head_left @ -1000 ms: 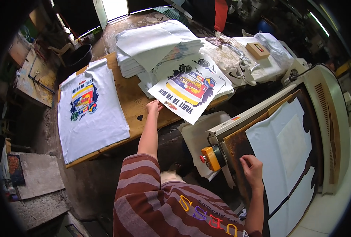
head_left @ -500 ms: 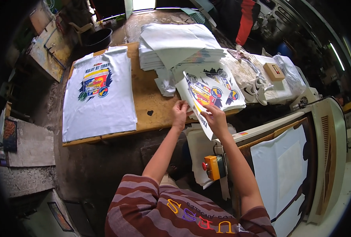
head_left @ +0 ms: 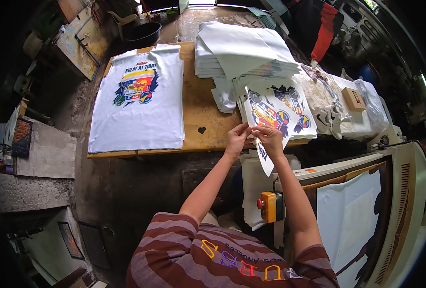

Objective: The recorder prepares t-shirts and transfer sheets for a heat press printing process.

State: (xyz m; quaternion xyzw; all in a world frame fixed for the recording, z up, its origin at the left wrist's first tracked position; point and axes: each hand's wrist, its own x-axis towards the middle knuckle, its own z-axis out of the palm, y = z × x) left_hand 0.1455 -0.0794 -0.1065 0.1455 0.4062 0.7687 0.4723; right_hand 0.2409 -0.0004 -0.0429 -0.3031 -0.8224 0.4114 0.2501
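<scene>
At the table's near edge, a white printed sheet [head_left: 266, 162] is pinched between the fingers of my left hand [head_left: 237, 140] and my right hand [head_left: 269, 139]. The two hands nearly touch at the sheet's left edge, both closed. One corner hangs down past my right hand, showing dark lettering. The rest of the sheet lies over a stack of printed sheets [head_left: 305, 135] with colourful logo designs. To the left, a white sleeveless shirt panel [head_left: 138, 126] lies flat, with a colourful print near its top.
A wooden table [head_left: 204, 117] carries a tall pile of white fabric [head_left: 244, 41] behind the sheets. Shoes [head_left: 329, 121] and a small cardboard box [head_left: 353, 99] stand to the right. Close on my right is a press machine [head_left: 396, 211] with an orange switch box [head_left: 269, 207].
My hands have come closer together, the left meeting the right at the sheet's edge. The sheet's raised edge has turned and narrowed. The whole view has shifted, with the table further right.
</scene>
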